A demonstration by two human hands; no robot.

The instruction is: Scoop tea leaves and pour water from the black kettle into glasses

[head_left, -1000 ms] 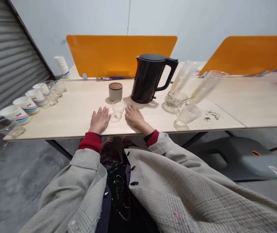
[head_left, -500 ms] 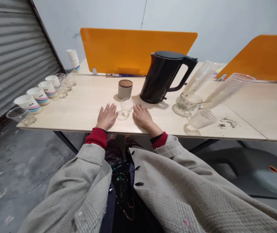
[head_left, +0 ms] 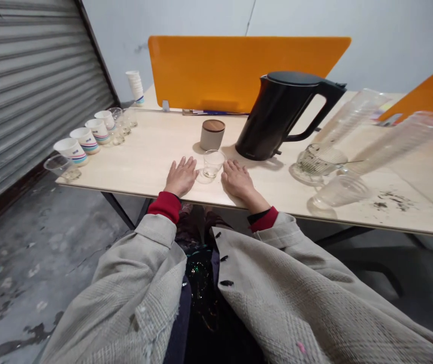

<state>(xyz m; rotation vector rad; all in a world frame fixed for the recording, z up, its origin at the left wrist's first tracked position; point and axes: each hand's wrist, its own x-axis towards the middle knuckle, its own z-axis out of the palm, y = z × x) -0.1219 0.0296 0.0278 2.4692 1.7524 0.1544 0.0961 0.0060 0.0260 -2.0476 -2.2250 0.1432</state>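
A clear plastic cup stands upright on the wooden tabletop, with a little dark matter at its bottom. My left hand lies flat just left of it, fingers spread, holding nothing. On the cup's other side my right hand rests palm down, its fingers stretched out and bare of any object. Directly behind the cup sits a grey canister with a wooden lid. A black electric kettle stands behind my right hand, its handle pointing right.
Paper cups and clear cups line the left side. At right are a ribbed glass bowl with dark leaves, tilted stacks of clear cups, a tipped clear cup and scattered leaf bits. An orange divider stands behind.
The view has turned a little to the left, so everything appears shifted right. Both hands stay flat beside the cup, and nothing on the table has moved.
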